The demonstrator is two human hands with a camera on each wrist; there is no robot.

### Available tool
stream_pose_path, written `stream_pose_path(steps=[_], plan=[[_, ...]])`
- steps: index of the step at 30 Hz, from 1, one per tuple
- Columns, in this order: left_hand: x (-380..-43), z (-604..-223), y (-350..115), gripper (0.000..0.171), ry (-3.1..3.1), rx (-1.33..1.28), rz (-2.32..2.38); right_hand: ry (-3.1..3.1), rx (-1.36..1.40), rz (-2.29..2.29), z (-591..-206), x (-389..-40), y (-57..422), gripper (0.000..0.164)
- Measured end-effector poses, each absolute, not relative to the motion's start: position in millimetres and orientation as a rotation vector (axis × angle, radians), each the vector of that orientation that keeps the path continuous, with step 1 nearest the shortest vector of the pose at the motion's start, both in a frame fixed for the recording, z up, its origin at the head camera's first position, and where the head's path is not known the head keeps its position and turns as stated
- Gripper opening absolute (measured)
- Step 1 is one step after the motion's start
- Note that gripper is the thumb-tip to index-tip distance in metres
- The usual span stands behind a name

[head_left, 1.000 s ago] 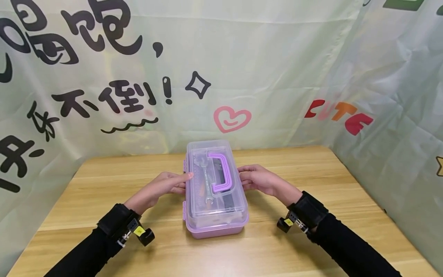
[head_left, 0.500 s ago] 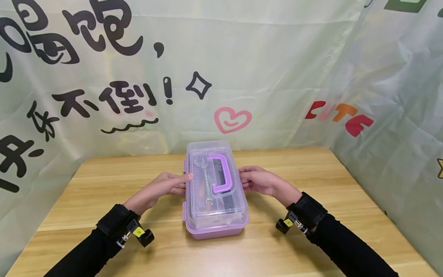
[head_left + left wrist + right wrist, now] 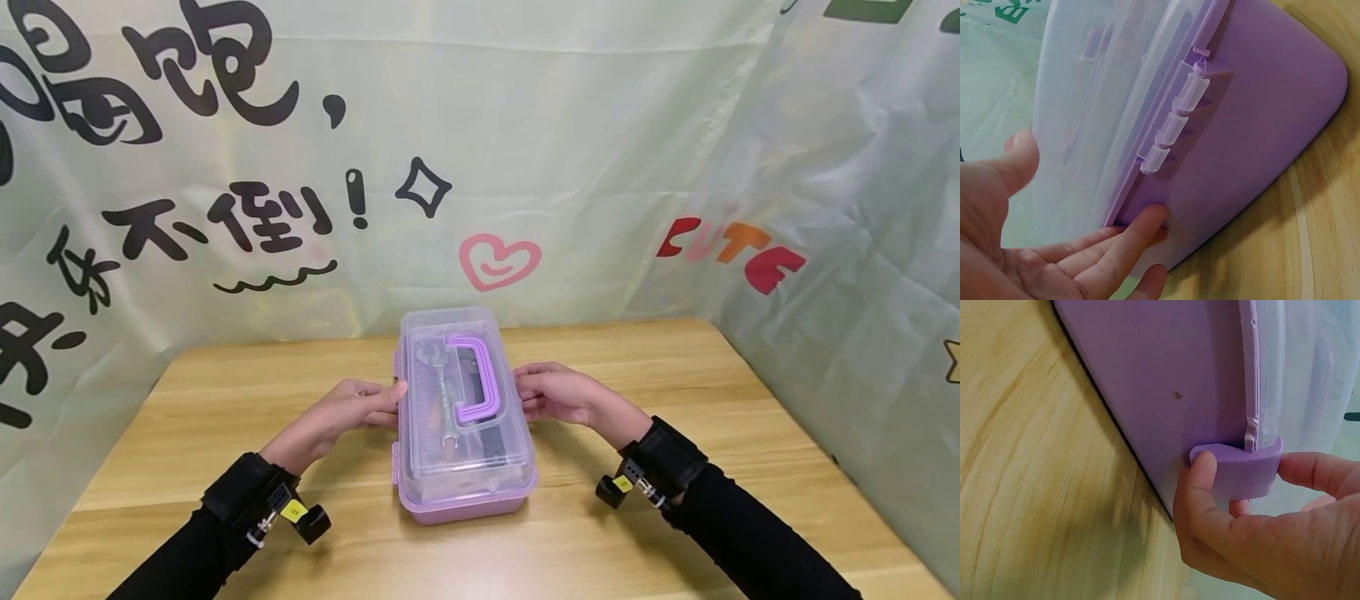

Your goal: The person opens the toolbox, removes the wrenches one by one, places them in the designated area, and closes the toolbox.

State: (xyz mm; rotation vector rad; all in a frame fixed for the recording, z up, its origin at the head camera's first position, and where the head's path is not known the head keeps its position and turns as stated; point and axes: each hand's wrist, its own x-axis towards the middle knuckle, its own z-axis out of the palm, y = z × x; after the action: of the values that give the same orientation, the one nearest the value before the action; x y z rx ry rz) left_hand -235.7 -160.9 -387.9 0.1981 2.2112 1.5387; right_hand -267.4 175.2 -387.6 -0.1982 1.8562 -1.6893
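Observation:
A toolbox [image 3: 468, 500] with a purple base and a clear lid [image 3: 450, 462] stands on the table, its lid down. Through the lid shows a wrench [image 3: 447, 404], and a purple carrying handle [image 3: 489, 379] lies folded on top. On the right side, my right hand [image 3: 558, 393] pinches the purple latch [image 3: 1238, 472] between thumb and fingers, the thumb at its lid-side edge. My left hand [image 3: 352, 412] is at the hinge side, its fingers touching the base below the hinge [image 3: 1171, 128] and its thumb beside the lid.
The wooden table [image 3: 225, 467] reaches back to a pale printed cloth [image 3: 600, 150], which also runs along the right side. The toolbox's far end is close to the table's back edge. Each wrist carries a strapped camera.
The head view has shifted slightly. My left thumb has drawn back a little from over the lid's edge. The toolbox stays shut and my right hand keeps its place at the latch.

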Motion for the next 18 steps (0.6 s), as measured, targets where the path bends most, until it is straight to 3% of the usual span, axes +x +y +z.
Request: stream_pose_path(steps=[8,18], plan=[[-238.2,-394.5,-164.2,0.057,2.108,0.219,1.65,1.851,-0.19,-1.691,-387.9,-268.9,177.1,0.039],[-239.8,-404.5,-162.9,0.02,1.975,0.095,1.798,1.859,-0.164,-1.669,-387.8,-272.1,179.8,0.039]])
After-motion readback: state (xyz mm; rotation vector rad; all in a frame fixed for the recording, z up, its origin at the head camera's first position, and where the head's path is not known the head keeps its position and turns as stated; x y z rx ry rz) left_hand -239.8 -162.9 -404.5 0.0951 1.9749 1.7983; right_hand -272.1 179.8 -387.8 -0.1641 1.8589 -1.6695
